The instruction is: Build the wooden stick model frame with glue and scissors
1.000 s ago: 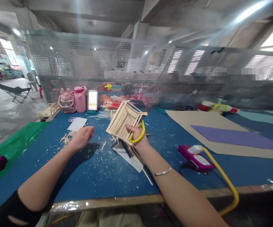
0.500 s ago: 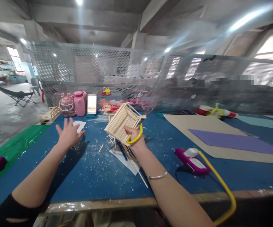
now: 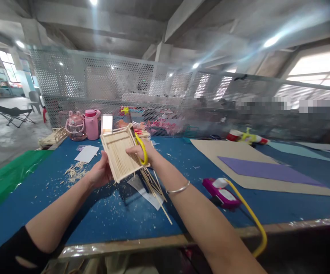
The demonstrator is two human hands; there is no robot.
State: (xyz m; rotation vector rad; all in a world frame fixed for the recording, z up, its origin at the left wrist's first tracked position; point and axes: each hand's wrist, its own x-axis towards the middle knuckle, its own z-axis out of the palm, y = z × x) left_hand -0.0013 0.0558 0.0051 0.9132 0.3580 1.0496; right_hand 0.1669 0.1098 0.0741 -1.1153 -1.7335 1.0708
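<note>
I hold a small tray-like box built of thin wooden sticks (image 3: pixel 120 154) up above the blue table (image 3: pixel 102 217). My left hand (image 3: pixel 100 173) grips its lower left edge. My right hand (image 3: pixel 142 152) presses on its right side, and yellow-handled scissors (image 3: pixel 142 148) hang round those fingers. Under the box lie loose wooden sticks (image 3: pixel 153 186) on a sheet of white paper (image 3: pixel 143 190).
Wood chips (image 3: pixel 75 171) and a white card (image 3: pixel 87 153) lie at the left. A purple glue gun (image 3: pixel 220 188) with a yellow cord sits at the right, beside brown cardboard (image 3: pixel 210 152) and a purple sheet (image 3: pixel 265 171). Pink bottles (image 3: pixel 92 123) stand by the mesh fence.
My left hand swung in from the open table at the left and took hold of the stick box. The right hand turned the box leftward to face me.
</note>
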